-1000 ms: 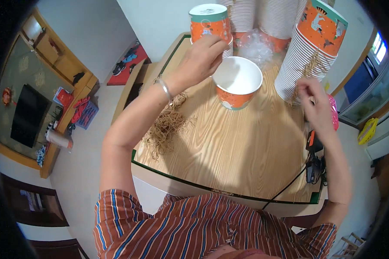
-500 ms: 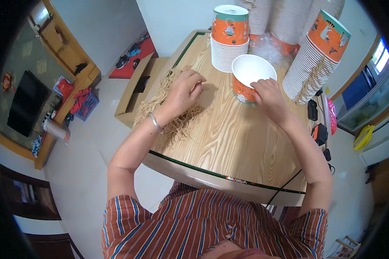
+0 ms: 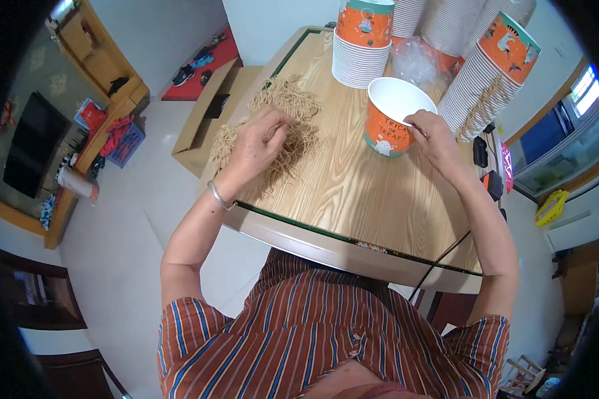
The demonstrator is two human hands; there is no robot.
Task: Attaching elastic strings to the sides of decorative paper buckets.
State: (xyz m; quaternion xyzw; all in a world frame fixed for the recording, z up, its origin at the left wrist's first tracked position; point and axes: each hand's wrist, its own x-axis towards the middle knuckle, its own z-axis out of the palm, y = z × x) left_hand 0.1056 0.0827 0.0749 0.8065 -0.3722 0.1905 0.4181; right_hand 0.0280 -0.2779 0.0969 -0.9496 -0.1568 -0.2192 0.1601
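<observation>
Right hand [image 3: 436,142] pinching paper bucket [image 3: 385,126], 2 o'clock; left hand [image 3: 257,141] over tan strands [image 3: 291,101], 11ish, grip unclear. Tug could topple bucket.

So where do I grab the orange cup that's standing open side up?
Best pinch the orange cup by its rim, coming from the right, where the right hand is. Its mouth faces up and is wider than its base, so the edge should be easy to pinch.
</observation>
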